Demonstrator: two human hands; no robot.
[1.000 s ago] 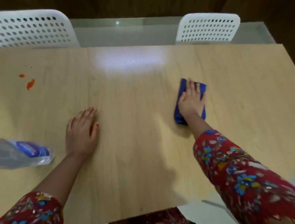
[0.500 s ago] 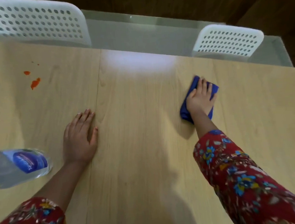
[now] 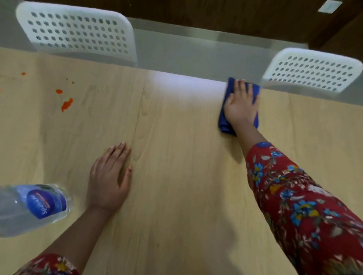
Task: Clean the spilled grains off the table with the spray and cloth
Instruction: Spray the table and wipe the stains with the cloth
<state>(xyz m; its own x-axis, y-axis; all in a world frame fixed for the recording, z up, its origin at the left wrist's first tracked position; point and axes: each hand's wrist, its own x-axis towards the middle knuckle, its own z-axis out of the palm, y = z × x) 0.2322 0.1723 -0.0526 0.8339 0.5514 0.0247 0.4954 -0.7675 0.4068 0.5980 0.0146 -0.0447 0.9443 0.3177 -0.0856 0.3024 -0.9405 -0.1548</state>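
A folded blue cloth (image 3: 224, 123) lies near the far edge of the light wooden table (image 3: 179, 199). My right hand (image 3: 240, 105) presses flat on it with straight fingers. My left hand (image 3: 109, 180) rests flat on the table nearer to me, holding nothing. A clear spray bottle (image 3: 27, 208) with a blue label sits at the left, just beside my left hand. Orange spilled bits (image 3: 65, 104) are scattered on the table's far left.
Two white perforated chairs stand beyond the far edge, one chair (image 3: 78, 33) at the left and another chair (image 3: 315, 73) at the right. A glass strip (image 3: 193, 55) borders the far side of the table. A dark wooden floor lies behind.
My right hand has pushed the blue cloth away from me to the table's far edge. My left hand stays flat in place. The camera view has tilted and moved closer.
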